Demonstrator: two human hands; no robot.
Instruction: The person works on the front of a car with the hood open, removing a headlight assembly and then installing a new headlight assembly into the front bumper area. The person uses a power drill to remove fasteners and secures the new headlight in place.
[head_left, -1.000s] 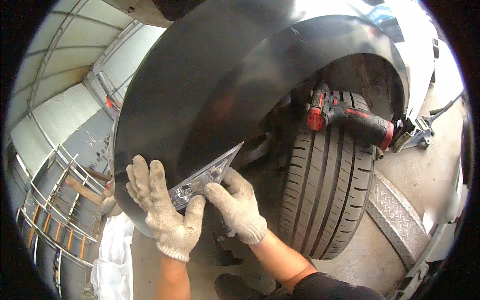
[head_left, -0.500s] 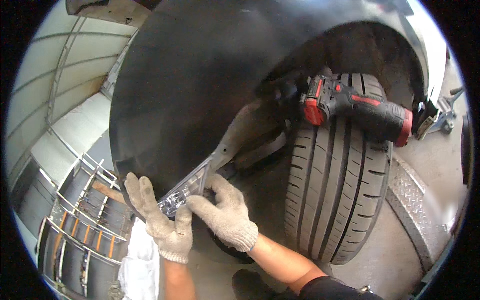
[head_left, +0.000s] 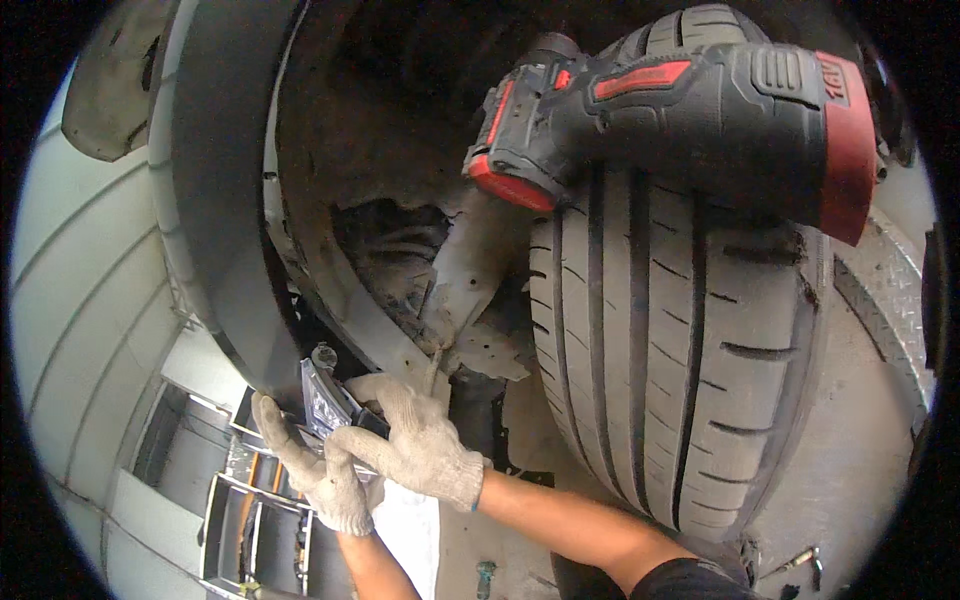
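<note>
My left hand (head_left: 315, 475), in a knitted pale glove, rests along the outer side of a small clear-lensed lamp (head_left: 325, 398), its long fingers nearly straight and its thumb side toward the lamp. On the inner side, my gloved right hand (head_left: 420, 440) is bent around the lamp, with some fingertips hidden behind it. A round grey part (head_left: 324, 354) shows at the lamp's upper end. The lamp is tilted just below the lower end of a dark bumper (head_left: 215, 190). To the right, a black and red cordless power tool (head_left: 690, 125) lies across the top of the tyre (head_left: 660, 370).
Behind the bumper are the open wheel arch (head_left: 350, 120) and a bent metal bracket (head_left: 465, 265). A rack (head_left: 215, 530) and white sheeting (head_left: 410, 530) stand lower left. A small green tool (head_left: 486, 578) lies on the floor; a tread-plate ramp (head_left: 890, 300) is at right.
My view has moved closer to the wheel and power tool, and more of the wheel arch shows. The lamp, in my hands, has turned more upright and sits lower, away from the bracket.
</note>
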